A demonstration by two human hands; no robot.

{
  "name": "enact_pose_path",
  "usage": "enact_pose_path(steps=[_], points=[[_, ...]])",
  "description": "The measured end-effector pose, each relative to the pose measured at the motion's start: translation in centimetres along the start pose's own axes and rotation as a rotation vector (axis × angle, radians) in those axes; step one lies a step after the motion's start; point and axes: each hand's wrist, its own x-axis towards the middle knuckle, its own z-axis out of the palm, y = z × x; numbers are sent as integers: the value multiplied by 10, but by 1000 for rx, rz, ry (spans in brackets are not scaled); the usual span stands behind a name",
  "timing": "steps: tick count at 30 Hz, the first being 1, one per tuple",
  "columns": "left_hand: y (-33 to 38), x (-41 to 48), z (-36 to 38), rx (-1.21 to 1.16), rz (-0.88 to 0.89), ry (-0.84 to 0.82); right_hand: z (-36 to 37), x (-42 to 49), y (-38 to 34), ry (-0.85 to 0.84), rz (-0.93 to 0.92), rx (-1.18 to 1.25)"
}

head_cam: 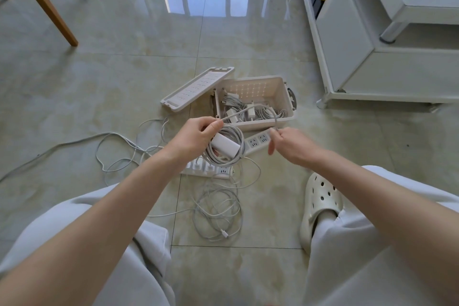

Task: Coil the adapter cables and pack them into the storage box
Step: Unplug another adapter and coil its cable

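My left hand (196, 136) grips a white adapter block (224, 148) with its grey cable wound in a coil (229, 156) around it. The free end of that cable arcs up over the storage box and comes down to my right hand (285, 143), which pinches it near the tip. The open white storage box (280, 120) sits on the floor just beyond both hands and holds several coiled adapters (250, 112). Its lid (196, 88) lies at its left. More loose white cable (218, 211) lies tangled on the floor below my hands.
Two white power strips lie under my hands, one (257, 143) in front of the box, one (211, 169) nearer me with plugs in it. A long cable (74, 143) trails left. Wooden legs (49, 7) stand far left, a white cabinet (372, 57) at right. My shoe (320, 204) is near right.
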Motion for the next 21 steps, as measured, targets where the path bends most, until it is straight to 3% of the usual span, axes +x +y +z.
enact_pose_path(steps=[6, 9, 15, 18, 21], points=[[2, -4, 8, 18, 23, -129, -2, 2, -20, 110, 42, 923], [4, -6, 10, 24, 35, -149, -4, 2, -22, 91, 85, 1130], [0, -5, 10, 174, 46, -97, -7, 2, -14, 24, 19, 1053], [-4, -3, 7, 192, 28, -37, -5, 6, -16, 78, 71, 1013], [-2, -1, 5, 134, 5, -11, -1, 8, -11, 173, 85, 800]])
